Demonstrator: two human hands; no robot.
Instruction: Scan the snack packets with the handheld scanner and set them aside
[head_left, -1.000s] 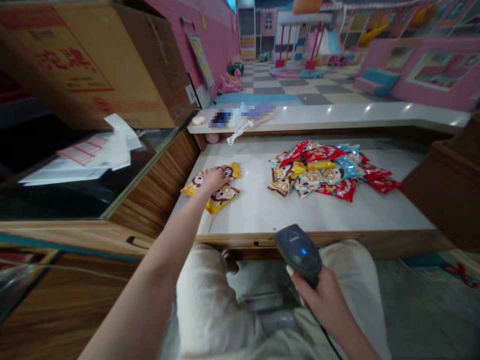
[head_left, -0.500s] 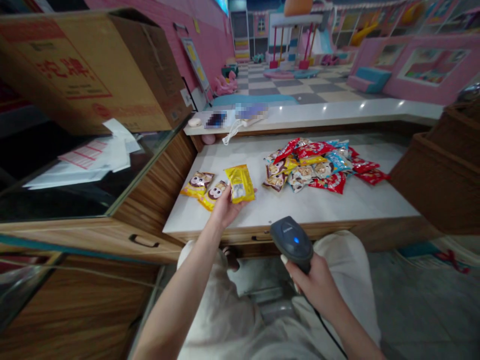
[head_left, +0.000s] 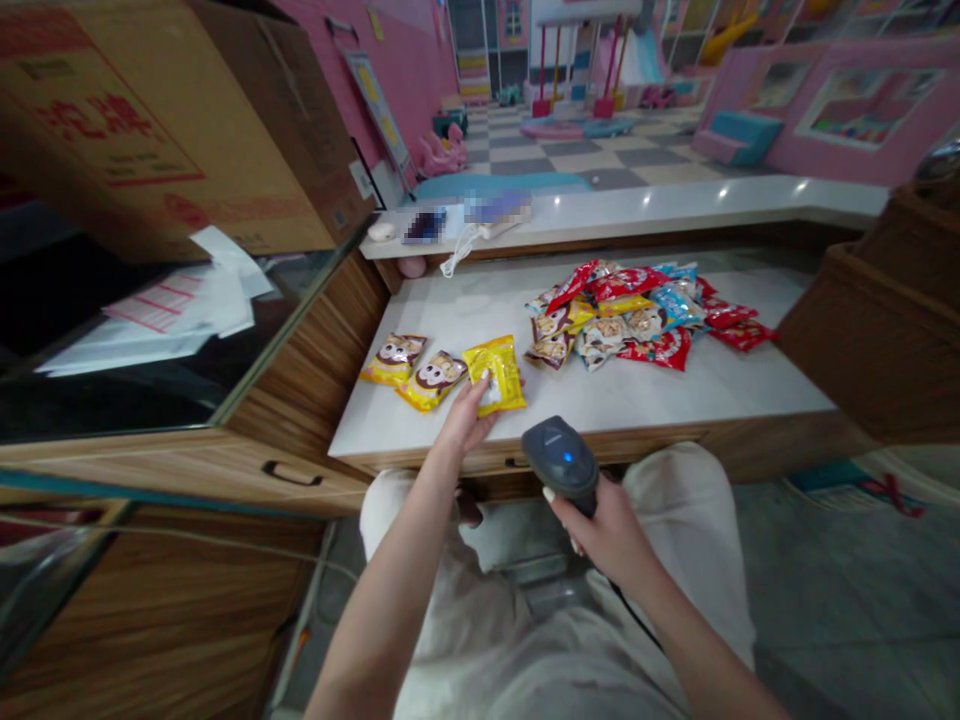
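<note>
My left hand (head_left: 471, 415) grips a yellow snack packet (head_left: 501, 372) just above the counter, thumb on its face and fingers behind it. The packet's printed back, with a pale label, faces me. In my right hand (head_left: 611, 525) is a dark grey barcode scanner (head_left: 561, 460), its blue light lit and its head angled toward the packet. A cable runs from its handle down past my wrist. Two more yellow-and-brown snack packets with a cartoon face lie left of my left hand, one nearer (head_left: 431, 380) and one farther (head_left: 394, 358).
A pile of red, blue and yellow snack packets (head_left: 626, 310) covers the right-centre of the white counter (head_left: 420, 440). A brown woven basket (head_left: 862, 340) stands at the right. To the left are a large cardboard box (head_left: 247, 130) and loose papers (head_left: 172, 310). A raised ledge (head_left: 600, 212) runs behind.
My left hand has moved the held packet right, away from the two lying packets. The scanner has shifted slightly left and up, closer to the packet. The camera view has tilted a little.
</note>
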